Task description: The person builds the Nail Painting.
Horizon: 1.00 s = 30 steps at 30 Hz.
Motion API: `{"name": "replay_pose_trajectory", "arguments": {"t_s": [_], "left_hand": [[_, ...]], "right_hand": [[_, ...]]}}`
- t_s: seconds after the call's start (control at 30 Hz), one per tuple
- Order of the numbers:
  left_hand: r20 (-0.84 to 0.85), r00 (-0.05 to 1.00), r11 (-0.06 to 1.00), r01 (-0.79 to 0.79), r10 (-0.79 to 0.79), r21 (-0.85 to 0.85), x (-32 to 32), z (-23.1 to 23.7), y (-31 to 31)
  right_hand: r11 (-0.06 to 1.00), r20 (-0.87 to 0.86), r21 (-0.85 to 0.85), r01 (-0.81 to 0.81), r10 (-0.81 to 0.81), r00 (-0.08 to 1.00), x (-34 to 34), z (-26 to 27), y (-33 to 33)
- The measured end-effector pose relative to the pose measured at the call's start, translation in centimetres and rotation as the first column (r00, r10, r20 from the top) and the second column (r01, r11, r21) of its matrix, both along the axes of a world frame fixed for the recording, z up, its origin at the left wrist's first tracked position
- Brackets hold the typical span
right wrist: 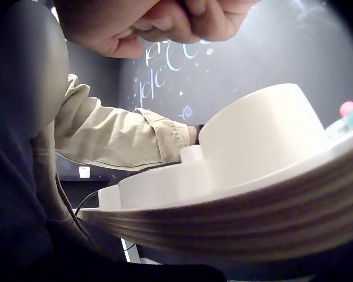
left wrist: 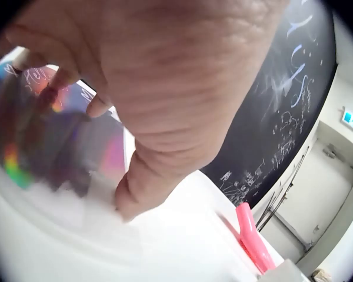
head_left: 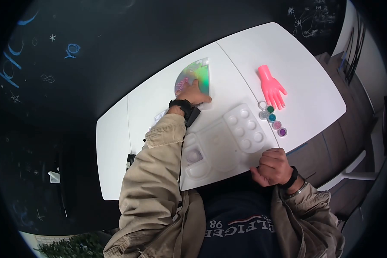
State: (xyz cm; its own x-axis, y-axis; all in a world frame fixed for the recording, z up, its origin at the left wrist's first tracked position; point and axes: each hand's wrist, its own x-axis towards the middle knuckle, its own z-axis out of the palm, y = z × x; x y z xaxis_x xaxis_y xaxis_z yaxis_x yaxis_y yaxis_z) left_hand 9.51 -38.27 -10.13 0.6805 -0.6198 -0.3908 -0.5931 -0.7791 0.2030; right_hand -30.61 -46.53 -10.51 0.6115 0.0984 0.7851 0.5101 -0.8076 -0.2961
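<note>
My left hand (head_left: 194, 93) reaches across the table and lies over a shiny rainbow-coloured half-round sheet (head_left: 205, 81) with pink handwriting. In the left wrist view, the spread fingers (left wrist: 98, 106) meet the sheet (left wrist: 53, 135), and the thumb points down beside its pale lower edge. My right hand (head_left: 272, 167) is curled into a fist at the table's near edge, holding nothing. Between the hands lies a white moulded plastic tray (head_left: 221, 142) with round wells and larger hollows. The right wrist view shows the curled right fingers (right wrist: 215, 20) above the tray's tall white side (right wrist: 259, 129).
A bright pink model hand (head_left: 271, 88) lies on the right part of the white table (head_left: 305, 73). Several small pots of coloured glitter (head_left: 272, 117) stand beside its fingertips. A small black object (head_left: 130, 161) lies near the left sleeve. Black chalkboard walls (head_left: 116, 38) surround the table.
</note>
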Motion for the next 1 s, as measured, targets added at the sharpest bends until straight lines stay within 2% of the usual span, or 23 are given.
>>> {"name": "replay_pose_trajectory", "arguments": {"t_s": [0.1,0.2,0.3,0.4,0.43,0.47,0.57,0.67,0.73,0.77,0.83,0.9,1.0], "left_hand": [[0.055,0.996,0.985,0.057,-0.067,0.162,-1.7,1.2,-0.2],[0.274,0.951,0.989,0.119,-0.14,0.093,-2.5,-0.5,0.5],[0.386,0.902,0.981,0.187,-0.196,0.061,-3.5,-0.3,0.9],[0.433,0.877,0.956,0.276,-0.207,-0.101,-2.6,0.0,2.0],[0.392,0.91,0.968,0.207,-0.138,-0.139,-3.6,2.0,1.9],[0.399,0.908,0.951,0.225,-0.126,-0.211,-3.3,2.3,2.4],[0.399,0.914,0.858,0.259,-0.071,-0.443,-2.5,4.1,4.4],[0.285,0.956,0.78,0.228,-0.066,-0.583,-3.2,7.3,6.8],[0.359,0.929,0.696,0.318,-0.093,-0.644,-5.1,9.5,8.6],[0.324,0.941,0.678,0.304,-0.101,-0.669,-6.4,10.8,9.7],[0.375,0.914,0.603,0.388,-0.155,-0.697,-9.7,13.2,11.4],[0.515,0.841,0.593,0.504,-0.168,-0.629,-11.6,13.8,12.5],[0.635,0.74,0.556,0.63,-0.219,-0.542,-13.2,13.9,13.5]], "right_hand": [[1.0,0.0,0.012,-0.005,0.005,1.0,0.1,-0.1,-0.1],[1.0,0.001,0.02,-0.011,0.011,1.0,0.0,0.0,-0.1],[1.0,0.004,0.021,-0.006,0.006,1.0,0.1,0.0,-0.3],[1.0,0.0,0.017,-0.005,0.005,1.0,0.0,-0.1,-0.4],[1.0,0.001,0.02,-0.009,0.009,1.0,0.0,0.0,-0.4],[1.0,0.003,0.022,-0.014,0.014,1.0,0.1,0.0,-0.4],[1.0,-0.003,0.028,-0.003,0.003,1.0,0.0,-0.3,-0.3],[0.998,-0.007,0.069,0.008,-0.008,1.0,0.2,-0.4,-0.4],[0.995,-0.02,0.1,0.031,-0.029,0.999,0.3,0.0,-0.8],[0.993,-0.028,0.115,0.041,-0.038,0.999,0.2,0.1,-0.9],[0.975,-0.019,0.2,0.095,-0.093,0.995,-0.3,0.1,-1.4],[0.932,0.012,0.329,0.153,-0.166,0.986,-0.1,0.0,-2.0],[0.796,-0.114,0.539,0.277,-0.257,0.96,-0.5,1.5,-3.2]]}}
